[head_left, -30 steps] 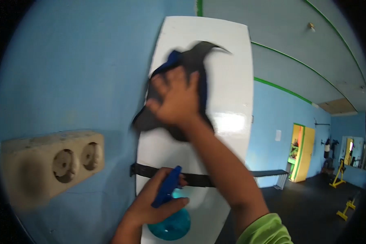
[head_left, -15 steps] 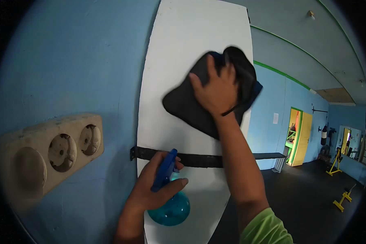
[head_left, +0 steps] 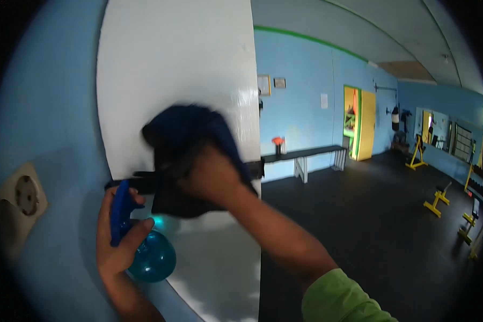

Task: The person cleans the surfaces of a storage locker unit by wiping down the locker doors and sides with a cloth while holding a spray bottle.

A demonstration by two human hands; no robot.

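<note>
My left hand (head_left: 115,257) is wrapped round the neck of a spray bottle (head_left: 153,260) with a blue trigger head and a round, see-through teal body. It is held low, in front of a tall white panel (head_left: 180,53). My right hand (head_left: 212,174), smeared by motion, grips a dark navy and black cloth (head_left: 193,126) against the panel. The cloth overlaps a black horizontal band (head_left: 139,184) across the panel and hides part of it. Wet-looking streaks shine on the panel to the right of the cloth.
A socket block (head_left: 27,196) is fixed to the blue wall (head_left: 64,123) at left. Beyond the panel, a long bench (head_left: 311,153) runs along the far wall. Yellow gym stands (head_left: 437,199) are on the dark floor (head_left: 327,209) at right, and a yellow door (head_left: 366,126) stands ajar.
My right hand has brought the cloth down the panel to the black band, bunching it. The view has turned right, showing more of the room. My left hand still holds the spray bottle.
</note>
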